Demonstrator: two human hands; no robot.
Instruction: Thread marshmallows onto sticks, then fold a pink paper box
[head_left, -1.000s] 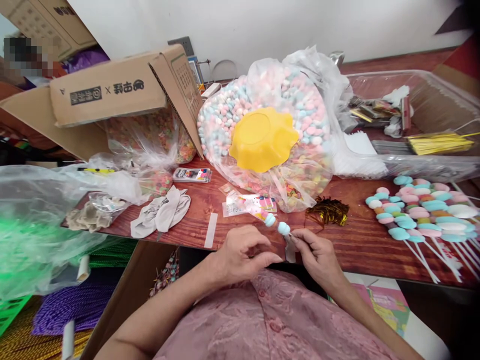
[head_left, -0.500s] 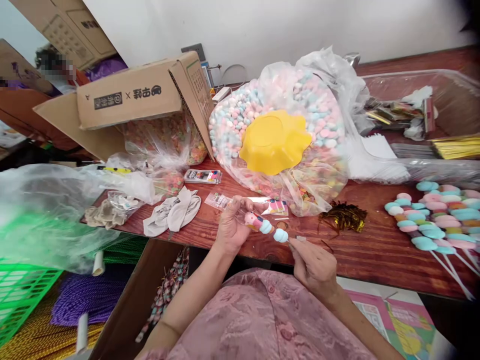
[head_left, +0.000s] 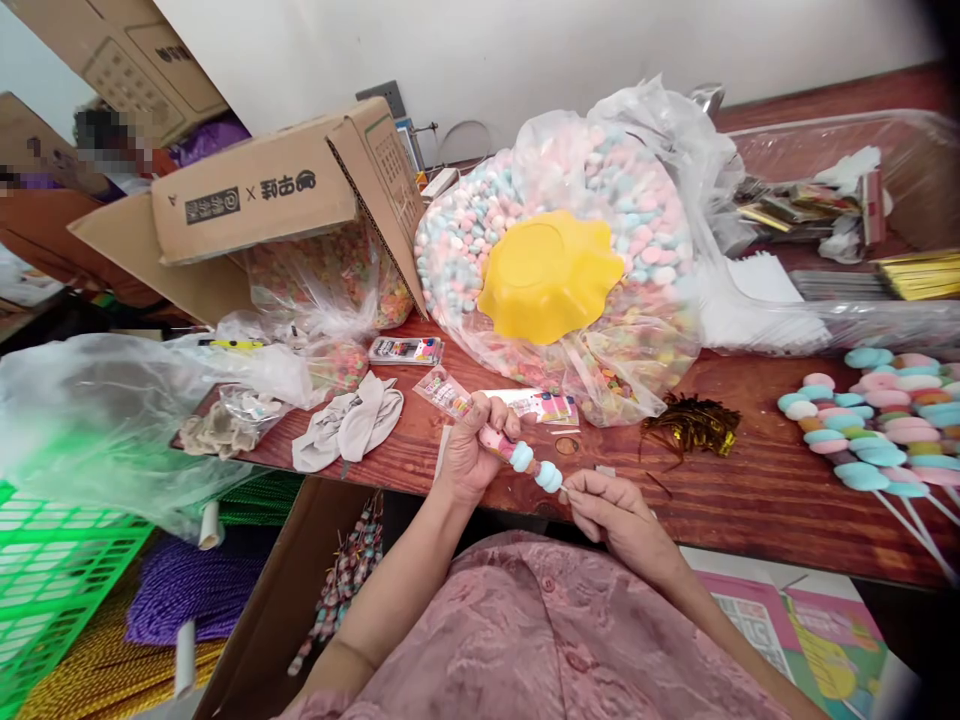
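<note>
Fingers [head_left: 592, 492] pinch candy skewer [head_left: 525, 462] before big sweets bag [head_left: 570, 260]

The cardboard box [head_left: 255, 195] tipped on its side shows black printing on its long face: a dark square label with a round mark, then an "×", then a few bold characters and a small logo, all upside down and not legible. Another box [head_left: 161, 55] at top left bears short dark print, too small to read.
</note>
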